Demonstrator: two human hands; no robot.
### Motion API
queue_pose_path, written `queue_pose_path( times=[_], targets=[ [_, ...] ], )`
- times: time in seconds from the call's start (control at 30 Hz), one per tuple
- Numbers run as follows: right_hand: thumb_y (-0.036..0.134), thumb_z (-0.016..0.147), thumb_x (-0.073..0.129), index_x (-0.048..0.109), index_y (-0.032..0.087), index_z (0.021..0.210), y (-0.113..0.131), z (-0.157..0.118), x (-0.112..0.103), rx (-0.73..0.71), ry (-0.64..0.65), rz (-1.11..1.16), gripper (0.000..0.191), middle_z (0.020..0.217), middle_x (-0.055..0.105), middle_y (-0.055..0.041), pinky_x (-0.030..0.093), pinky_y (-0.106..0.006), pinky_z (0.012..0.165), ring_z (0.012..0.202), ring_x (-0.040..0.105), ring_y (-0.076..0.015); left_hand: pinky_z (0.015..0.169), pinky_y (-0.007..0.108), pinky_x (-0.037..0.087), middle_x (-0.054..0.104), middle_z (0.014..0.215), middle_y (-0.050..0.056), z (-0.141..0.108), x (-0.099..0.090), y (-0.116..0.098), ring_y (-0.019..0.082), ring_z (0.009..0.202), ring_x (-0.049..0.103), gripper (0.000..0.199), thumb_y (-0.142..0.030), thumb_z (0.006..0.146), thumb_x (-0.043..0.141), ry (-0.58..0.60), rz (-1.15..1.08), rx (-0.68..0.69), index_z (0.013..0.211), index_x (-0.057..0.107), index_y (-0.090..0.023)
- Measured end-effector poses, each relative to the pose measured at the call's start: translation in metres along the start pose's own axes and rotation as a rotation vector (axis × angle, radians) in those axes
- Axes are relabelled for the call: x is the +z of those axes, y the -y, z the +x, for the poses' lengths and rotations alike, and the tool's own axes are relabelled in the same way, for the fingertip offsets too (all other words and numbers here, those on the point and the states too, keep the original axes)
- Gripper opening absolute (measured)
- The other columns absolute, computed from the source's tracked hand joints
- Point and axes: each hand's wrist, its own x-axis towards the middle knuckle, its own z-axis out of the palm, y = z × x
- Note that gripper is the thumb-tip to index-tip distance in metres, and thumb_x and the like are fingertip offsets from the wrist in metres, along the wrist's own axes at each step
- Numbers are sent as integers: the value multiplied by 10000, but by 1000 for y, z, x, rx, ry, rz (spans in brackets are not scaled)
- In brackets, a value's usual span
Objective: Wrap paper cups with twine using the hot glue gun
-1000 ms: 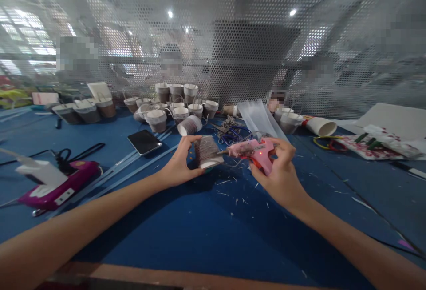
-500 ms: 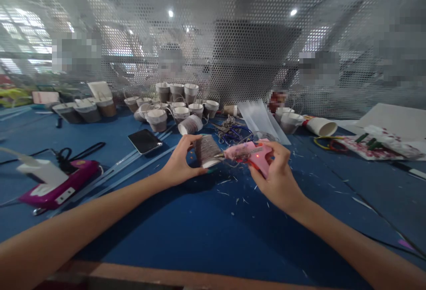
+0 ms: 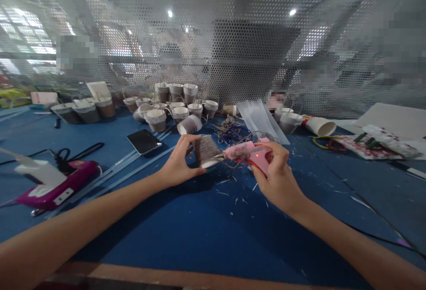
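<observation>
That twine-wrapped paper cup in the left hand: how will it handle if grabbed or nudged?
The twine-wrapped paper cup is probably light: the left hand holds it by fingertips alone. Its thin paper wall likely crushes under a hard squeeze. The wrapped surface should give grip. Tapered and round, it may roll in an arc if laid sideways on the blue table.

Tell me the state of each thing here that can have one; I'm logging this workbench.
Left hand: gripping the wrapped cup.
Wrapped cup: tipped on its side, off the table.
Right hand: gripping the glue gun.
Glue gun: red light on, nozzle at the cup.
Phone: screen dark, lying flat.
Finished cups: mostly upright, one on its side.
Plain cup: lying on its side.
</observation>
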Motion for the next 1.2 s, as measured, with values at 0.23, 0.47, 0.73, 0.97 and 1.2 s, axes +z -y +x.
queue_pose_path(
  times=[0.23,0.47,0.73,0.97,1.2],
  targets=[
    [125,828,500,287,239,1222,1,1,-6,4,-12,-53,462,1128,495,-121,566,-358,621,911,640,-249,996,476,468,404,1268,77,0,0,1,271,1216,462,708,-261,632,780,7,-42,-38,1240,418,-287],
    [101,809,499,317,249,1170,0,4,-8,11,-20,-81,430,1125,500,-110,555,-333,609,865,640,-223,978,469,476,397,1270,74,0,0,1,280,1222,448,685,-253,619,777,-12,-69,-77,1214,437,-281],
    [82,803,463,298,248,1172,-5,4,-7,12,-3,-98,437,1104,503,-106,548,-337,600,878,643,-232,1001,471,454,396,1267,71,-1,0,3,270,1220,436,696,-241,626,776,-14,-77,-44,1226,426,-289],
    [94,792,440,312,248,1160,-3,4,-8,51,47,-111,419,1091,506,-111,529,-347,578,930,638,-265,978,454,476,377,1274,83,-2,-2,2,276,1218,426,689,-269,644,786,-13,-122,-39,1234,430,-286],
    [285,766,554,288,198,1120,-21,6,-1,296,23,-31,451,1145,478,-173,508,-392,622,842,622,-266,995,470,469,370,1292,94,-3,-3,3,295,1233,431,708,-344,675,777,-14,-159,-24,1269,394,-296]
  ],
)
